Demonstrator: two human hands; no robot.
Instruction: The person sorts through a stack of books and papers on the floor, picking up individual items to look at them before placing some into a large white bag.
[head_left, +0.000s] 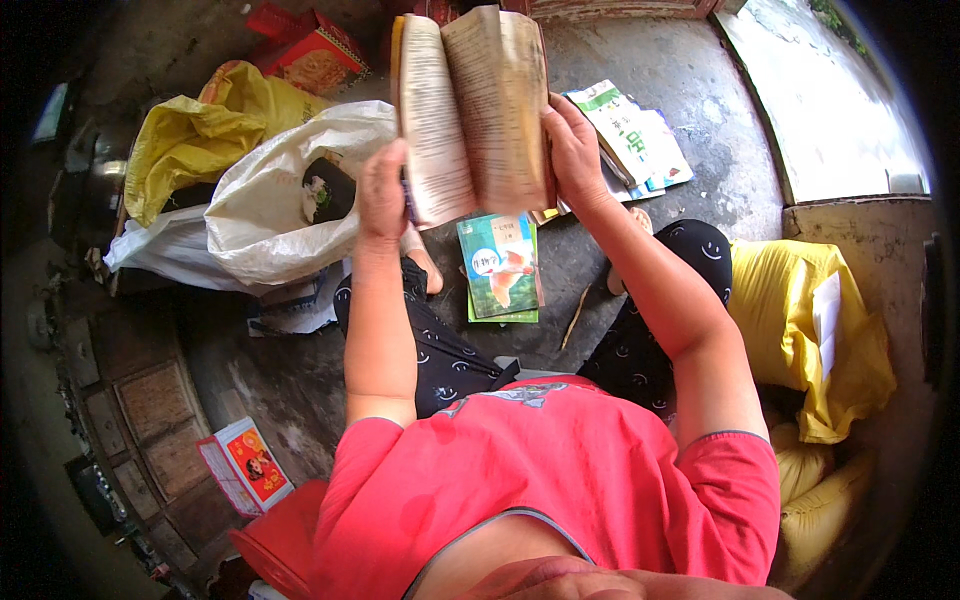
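Observation:
A thick open book (442, 127) with yellowed, printed pages is held up before me, its pages blurred. My left hand (383, 191) grips its left edge, and my right hand (576, 150) holds the right edge, fingers behind the cover. Below the book, on the dark floor between my feet, lies a small stack of textbooks topped by one with a teal cover and a pinkish bird (499, 270). Beyond my right hand is another pile of books and booklets (622, 135), a white and green one on top. Part of that pile is hidden by my hand and forearm.
An open white woven sack (255, 217) stands at the left beside a yellow sack (180, 142). A red box (319, 56) sits behind them. Full yellow sacks (780, 315) are at the right, near a doorway. A thin stick (575, 319) lies near my right foot.

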